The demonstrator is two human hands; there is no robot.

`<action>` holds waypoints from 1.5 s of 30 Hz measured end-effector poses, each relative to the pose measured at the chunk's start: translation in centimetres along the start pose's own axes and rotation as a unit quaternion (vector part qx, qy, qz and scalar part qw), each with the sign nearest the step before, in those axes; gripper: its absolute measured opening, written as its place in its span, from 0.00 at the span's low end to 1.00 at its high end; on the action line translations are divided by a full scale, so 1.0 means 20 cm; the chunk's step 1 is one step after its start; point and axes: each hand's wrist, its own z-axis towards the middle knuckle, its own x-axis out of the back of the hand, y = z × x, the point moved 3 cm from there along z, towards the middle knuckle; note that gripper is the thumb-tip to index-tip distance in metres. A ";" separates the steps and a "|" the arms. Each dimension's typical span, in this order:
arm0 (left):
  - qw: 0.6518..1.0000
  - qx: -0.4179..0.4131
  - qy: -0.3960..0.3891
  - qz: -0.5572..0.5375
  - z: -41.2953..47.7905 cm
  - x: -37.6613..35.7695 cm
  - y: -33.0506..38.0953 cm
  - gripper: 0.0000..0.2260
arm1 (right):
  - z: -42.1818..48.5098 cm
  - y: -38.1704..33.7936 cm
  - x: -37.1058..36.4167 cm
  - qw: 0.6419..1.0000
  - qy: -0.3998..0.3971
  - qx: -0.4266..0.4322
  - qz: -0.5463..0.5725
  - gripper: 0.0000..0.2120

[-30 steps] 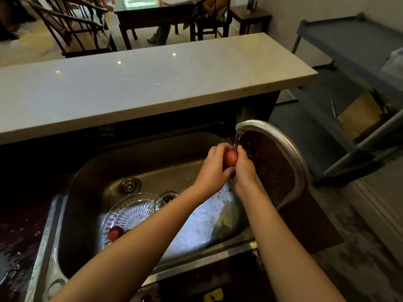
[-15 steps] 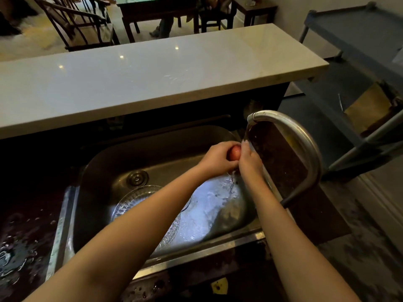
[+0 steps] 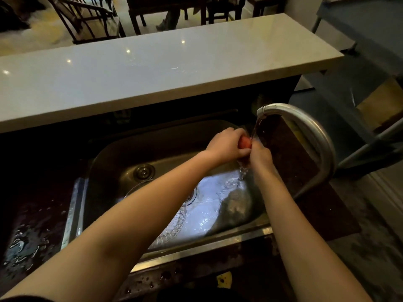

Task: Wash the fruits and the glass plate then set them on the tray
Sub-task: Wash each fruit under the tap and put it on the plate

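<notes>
A small red fruit is pressed between my left hand and my right hand, under the water stream from the curved metal tap. Both hands are over the right part of the steel sink. The glass plate lies on the sink floor at the left, mostly hidden by my left forearm. Any fruit on that plate is hidden by the arm. No tray is in view.
A pale stone counter runs across behind the sink. The dark worktop left of the sink is wet. A blue-grey metal shelf cart stands to the right. Chairs and a table are beyond the counter.
My hands stay under the tap and have turned the fruit between them. The head view shifted, so my left forearm now covers the plate and the red fruit on it.
</notes>
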 end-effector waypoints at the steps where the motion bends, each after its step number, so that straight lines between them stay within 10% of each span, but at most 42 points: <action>1: 0.999 0.026 -0.016 -0.043 -0.02 0.00 -0.04 0.20 | 0.01 0.02 -0.01 0.998 0.002 0.012 -0.063 0.13; 7: 0.946 0.207 -0.120 -0.218 -0.23 -0.07 -0.40 0.22 | 0.07 0.32 -0.06 0.928 -0.099 0.035 -0.357 0.14; 22: 0.926 0.357 -0.119 0.016 -0.79 -0.41 -1.24 0.21 | -0.40 0.81 -0.17 0.564 -0.292 0.223 -0.739 0.16; 38: 0.921 0.338 -0.176 0.081 -0.74 -0.59 -1.30 0.22 | -0.39 0.83 -0.18 0.592 -0.243 0.257 -0.724 0.20; 45: 0.988 0.018 -0.088 -0.129 -0.40 -0.35 -0.34 0.20 | -0.40 0.81 -0.17 0.627 -0.233 0.240 -0.704 0.24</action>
